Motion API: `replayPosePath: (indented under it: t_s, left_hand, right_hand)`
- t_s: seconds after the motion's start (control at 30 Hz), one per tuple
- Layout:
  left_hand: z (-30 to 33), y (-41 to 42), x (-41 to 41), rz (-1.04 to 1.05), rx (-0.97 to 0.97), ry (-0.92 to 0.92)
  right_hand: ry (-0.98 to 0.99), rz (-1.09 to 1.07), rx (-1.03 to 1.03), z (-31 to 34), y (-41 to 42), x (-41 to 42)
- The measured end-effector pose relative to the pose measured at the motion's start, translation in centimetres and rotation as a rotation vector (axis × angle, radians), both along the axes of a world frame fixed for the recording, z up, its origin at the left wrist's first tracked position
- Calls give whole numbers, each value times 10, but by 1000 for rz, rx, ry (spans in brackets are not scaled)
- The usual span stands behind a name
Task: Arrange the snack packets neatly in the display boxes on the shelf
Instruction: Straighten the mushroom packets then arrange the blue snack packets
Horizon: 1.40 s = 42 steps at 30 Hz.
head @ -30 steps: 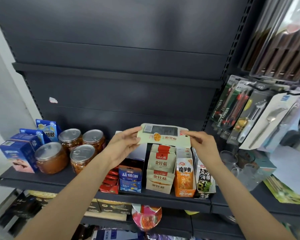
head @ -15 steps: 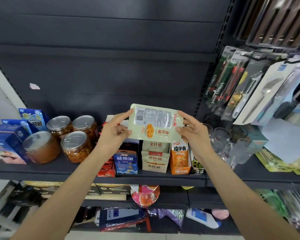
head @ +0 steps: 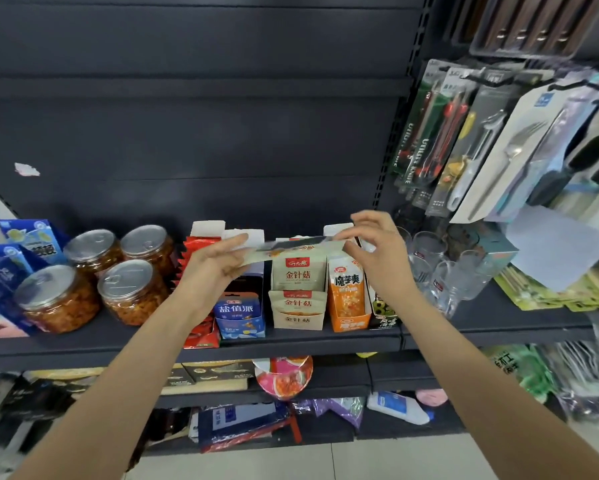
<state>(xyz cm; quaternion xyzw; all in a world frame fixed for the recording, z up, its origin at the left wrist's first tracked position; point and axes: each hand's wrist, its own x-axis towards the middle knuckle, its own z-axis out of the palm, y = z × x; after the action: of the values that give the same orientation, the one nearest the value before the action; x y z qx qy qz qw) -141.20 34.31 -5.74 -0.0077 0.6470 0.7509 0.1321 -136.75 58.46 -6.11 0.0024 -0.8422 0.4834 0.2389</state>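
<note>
A pale flat snack packet (head: pixel 292 246) lies nearly edge-on just above the beige display box (head: pixel 298 322), which holds matching beige packets (head: pixel 298 274). My left hand (head: pixel 218 268) grips the packet's left end. My right hand (head: pixel 372 242) pinches its right end between curled fingers and thumb. Beside the beige box stand an orange display box (head: pixel 349 299), a blue one (head: pixel 240 317) and a dark one (head: pixel 382 311), all with packets. Red packets (head: pixel 201 336) sit at the left, partly behind my left arm.
The dark shelf (head: pixel 83 348) also carries several lidded jars (head: pixel 131 294) and blue cartons (head: pixel 0 289) on the left. Glass cups (head: pixel 440 271) stand right of the boxes. Carded cutlery (head: pixel 498 150) hangs at upper right. Lower shelves hold mixed goods.
The packet has turned from facing me to lying flat and has come down onto the top of the beige box. Both hands moved down with it.
</note>
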Motion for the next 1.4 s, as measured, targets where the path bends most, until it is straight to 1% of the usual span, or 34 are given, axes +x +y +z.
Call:
replayPosePath:
  t_s: [0.07, 0.1, 0.13, 0.2, 0.27, 0.33, 0.43, 0.5, 0.57, 0.63, 0.73, 0.8, 0.87, 0.93, 1.0, 1.03, 1.1, 1.13, 1.2, 1.3, 1.4]
  left_hand:
    - [-8, 2, -4, -67, -43, -52]
    - [-12, 4, -6, -98, -102, -61]
    - [-18, 5, -10, -125, -213, -32]
    - [-29, 5, -16, -179, -530, 115]
    - [-35, 3, -18, -229, -763, 244]
    - [-42, -2, -20, -280, -931, 323]
    - [-50, -11, -22, -346, -1157, 369]
    - [-52, -14, -25, -377, -1244, 405]
    - [-52, -15, -26, -385, -1273, 433]
    - [-53, -15, -26, -377, -1280, 442]
    - [-54, -14, -25, -370, -1259, 449]
    - [-55, -14, -25, -364, -1259, 461]
    - [-56, -15, -24, -355, -1274, 475]
    - [-57, -14, -24, -348, -1293, 494]
    - [-59, -14, -24, -342, -1312, 499]
    - [-60, -14, -24, -345, -1330, 499]
    - [-60, -13, -24, -360, -1383, 502]
    - [-60, -12, -23, -366, -1403, 501]
    - [-60, -11, -23, -375, -1415, 493]
    - [-61, -10, -22, -378, -1411, 470]
    - [-61, -10, -22, -376, -1394, 462]
  right_hand:
    - [2, -25, 54, -1, 3, -4]
    - [-21, -31, 75, -1, 4, -6]
    - [-38, -38, 104, -2, 4, -8]
    - [-52, -64, 179, -6, 3, -13]
    - [-93, -63, 251, -13, 4, -19]
    - [-156, -19, 329, -19, 4, -25]
    - [-230, 21, 517, -23, -4, -35]
    - [-309, 53, 639, -21, -12, -42]
    - [-413, 128, 726, -24, -19, -51]
    - [-483, 200, 771, -31, -27, -56]
    - [-510, 210, 777, -42, -33, -64]
    - [-492, 170, 748, -46, -35, -69]
    - [-468, 136, 764, -47, -35, -70]
    - [-393, 101, 785, -46, -35, -66]
    - [-320, 97, 700, -42, -36, -56]
    - [-325, 134, 616, -40, -36, -49]
    - [-440, 275, 482, -36, -37, -38]
    - [-518, 357, 475, -35, -38, -34]
    - [-600, 440, 559, -34, -40, -31]
    - [-558, 358, 634, -32, -45, -29]
    - [-485, 229, 644, -31, -50, -28]
